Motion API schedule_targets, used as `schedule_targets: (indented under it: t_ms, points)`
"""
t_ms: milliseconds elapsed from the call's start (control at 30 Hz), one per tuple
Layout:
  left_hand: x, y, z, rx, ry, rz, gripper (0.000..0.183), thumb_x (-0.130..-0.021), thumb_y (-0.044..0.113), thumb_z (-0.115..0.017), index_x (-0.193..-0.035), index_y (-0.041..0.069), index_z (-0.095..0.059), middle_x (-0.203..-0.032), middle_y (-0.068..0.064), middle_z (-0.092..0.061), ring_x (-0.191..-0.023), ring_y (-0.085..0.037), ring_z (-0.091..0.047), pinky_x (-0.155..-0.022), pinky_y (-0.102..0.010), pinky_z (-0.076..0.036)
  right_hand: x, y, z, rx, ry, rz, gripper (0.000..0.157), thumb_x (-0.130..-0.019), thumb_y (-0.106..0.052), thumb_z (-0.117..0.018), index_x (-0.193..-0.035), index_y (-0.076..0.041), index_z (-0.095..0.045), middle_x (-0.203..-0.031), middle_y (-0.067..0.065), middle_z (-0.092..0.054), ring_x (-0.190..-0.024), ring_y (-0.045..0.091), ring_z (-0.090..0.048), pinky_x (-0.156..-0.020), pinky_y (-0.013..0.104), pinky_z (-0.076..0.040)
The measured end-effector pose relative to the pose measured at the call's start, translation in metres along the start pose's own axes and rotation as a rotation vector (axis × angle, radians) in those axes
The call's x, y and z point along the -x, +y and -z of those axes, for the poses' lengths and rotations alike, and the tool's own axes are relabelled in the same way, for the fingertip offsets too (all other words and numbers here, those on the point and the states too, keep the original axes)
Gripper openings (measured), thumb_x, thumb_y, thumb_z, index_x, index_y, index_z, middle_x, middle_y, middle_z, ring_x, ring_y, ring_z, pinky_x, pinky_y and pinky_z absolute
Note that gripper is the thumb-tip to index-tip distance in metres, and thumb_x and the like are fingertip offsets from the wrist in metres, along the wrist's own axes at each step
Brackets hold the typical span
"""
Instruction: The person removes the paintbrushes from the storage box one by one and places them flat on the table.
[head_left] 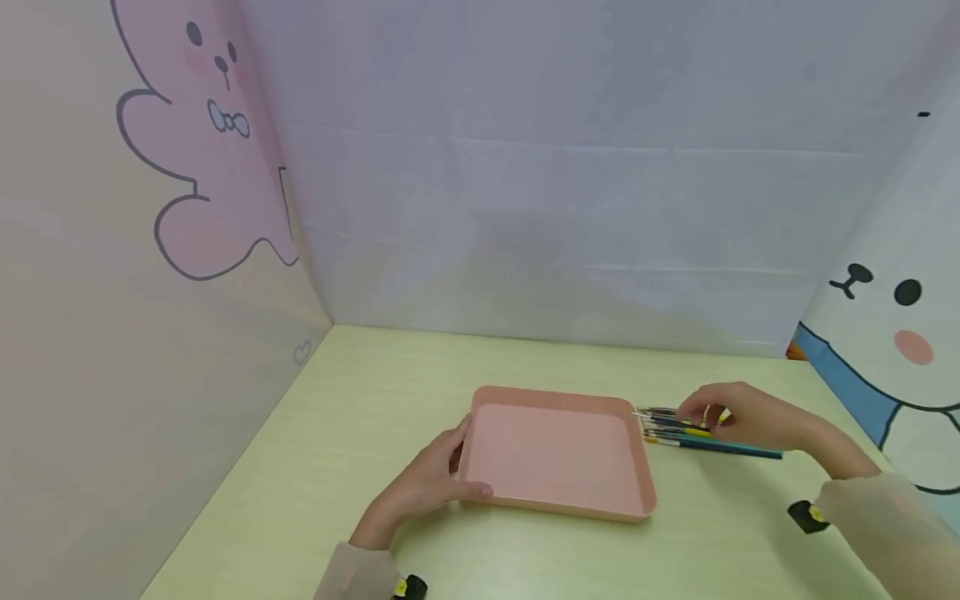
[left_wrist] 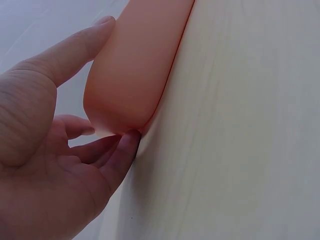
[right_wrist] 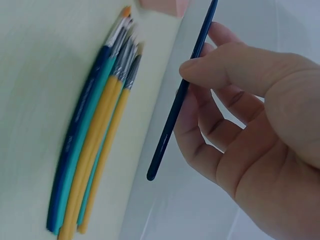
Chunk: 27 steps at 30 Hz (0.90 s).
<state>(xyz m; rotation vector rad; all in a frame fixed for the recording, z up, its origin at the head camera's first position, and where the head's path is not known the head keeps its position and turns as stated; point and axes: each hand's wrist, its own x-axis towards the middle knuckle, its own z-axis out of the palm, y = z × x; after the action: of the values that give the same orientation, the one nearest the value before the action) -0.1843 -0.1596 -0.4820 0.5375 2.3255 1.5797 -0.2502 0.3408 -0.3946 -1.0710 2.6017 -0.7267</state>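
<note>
A shallow pink rectangular tray (head_left: 557,508) lies on the table. My left hand (head_left: 427,479) grips its near left corner, thumb along the near side and fingers at the left side, as the left wrist view shows on the tray's wall (left_wrist: 135,70). At the tray's right, my right hand (head_left: 757,417) pinches a dark blue paintbrush (right_wrist: 170,125) between thumb and fingers, raised above the table. The held brush's tip is out of the right wrist view. Beside it lies a bundle of paintbrushes (right_wrist: 95,130) with yellow, teal and dark blue handles, bristles toward the tray.
The pale wood-grain table (head_left: 360,400) is bounded at the back by a white cloth wall (head_left: 562,225). Printed cloth walls stand at the left (head_left: 225,192) and right (head_left: 892,350).
</note>
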Motion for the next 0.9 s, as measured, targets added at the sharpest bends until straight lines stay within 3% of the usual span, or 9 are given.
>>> schedule_targets:
  t_ms: [100, 333, 633, 900]
  points:
    - [0.0, 0.0, 0.001, -0.002, 0.005, 0.011, 0.118, -0.086, 0.028, -0.091, -0.172, 0.014, -0.011, -0.153, -0.013, -0.046, -0.126, -0.022, -0.058, -0.11, -0.038, -0.048, 0.009, 0.009, -0.002, 0.01, 0.01, 0.021, 0.041, -0.09, 0.01, -0.074, -0.126, -0.008, -0.071, -0.119, 0.009, -0.071, -0.092, 0.005, -0.065, -0.072, 0.027, -0.059]
    - [0.0, -0.001, 0.001, -0.017, 0.006, 0.017, 0.118, -0.087, 0.029, -0.091, -0.172, 0.014, -0.011, -0.152, -0.014, -0.045, -0.124, -0.023, -0.057, -0.108, -0.037, -0.049, 0.022, 0.024, -0.012, -0.023, -0.03, -0.033, 0.04, -0.089, 0.01, -0.073, -0.125, -0.008, -0.072, -0.12, 0.011, -0.071, -0.093, 0.005, -0.062, -0.074, 0.027, -0.058]
    - [-0.001, 0.0, 0.001, -0.005, 0.0, 0.009, 0.118, -0.087, 0.028, -0.091, -0.172, 0.012, -0.01, -0.155, -0.014, -0.044, -0.127, -0.023, -0.056, -0.109, -0.035, -0.048, 0.031, 0.036, -0.023, -0.048, -0.036, -0.076, 0.042, -0.087, 0.016, -0.068, -0.12, -0.009, -0.074, -0.108, -0.004, -0.067, -0.09, 0.005, -0.057, -0.072, 0.025, -0.053]
    - [-0.001, 0.0, 0.001, -0.002, -0.001, 0.0, 0.118, -0.087, 0.027, -0.091, -0.172, 0.011, -0.01, -0.155, -0.016, -0.043, -0.128, -0.023, -0.057, -0.11, -0.038, -0.048, 0.033, 0.046, -0.031, 0.007, -0.003, -0.018, 0.047, -0.083, 0.022, -0.067, -0.115, -0.012, -0.074, -0.104, -0.008, -0.066, -0.086, 0.002, -0.056, -0.068, 0.027, -0.052]
